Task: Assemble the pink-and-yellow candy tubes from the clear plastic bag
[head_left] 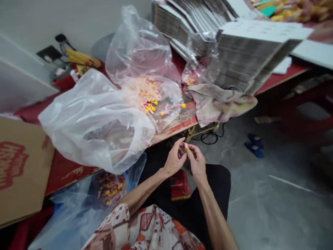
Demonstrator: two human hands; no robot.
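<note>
Above my lap, just off the table's front edge, my left hand (pixel 174 159) and my right hand (pixel 197 162) meet at the fingertips. Between them is a small pink piece (pixel 185 146), pinched by my right thumb and fingers. My left fingers curl in at its other side and appear to grip it too. Its details are too small to make out. On the table, similar small pink pieces with yellow caps (pixel 150 107) lie in and around the mouth of a clear plastic bag (pixel 140 52). A single capped piece (pixel 183 105) lies apart near the edge.
A whitish plastic bag (pixel 78 111) spreads over the red table (pixel 75 177). Stacked grey-edged cardboard (pixel 247 59) and a stained cloth (pixel 221 102) are at right. Below left, a bag holds more pieces (pixel 110 189) beside a carton (pixel 23 166). Blue slippers (pixel 255 146) lie on the floor.
</note>
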